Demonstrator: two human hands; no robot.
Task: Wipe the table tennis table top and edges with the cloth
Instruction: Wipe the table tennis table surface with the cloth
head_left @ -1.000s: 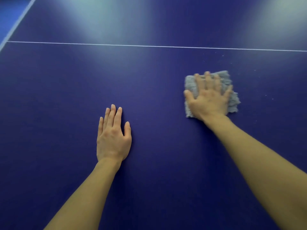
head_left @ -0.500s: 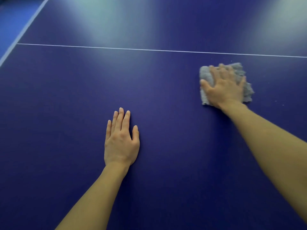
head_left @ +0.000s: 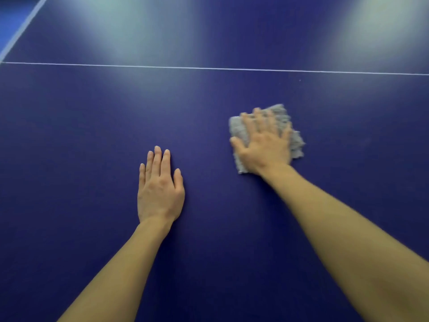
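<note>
Cloth [head_left: 238, 129] beneath right hand [head_left: 264, 145], fingers spread flat, now nearer, leftward; left hand [head_left: 160, 191] likewise flat on table [head_left: 69, 135]

No text, label, brand, number or sign could be read anywhere. The dark blue tabletop [head_left: 92, 135] carried only a thin white line [head_left: 209, 68] painted across it, and the grey fluffy cloth [head_left: 239, 130] was blurred and showed no legible mark.
</note>
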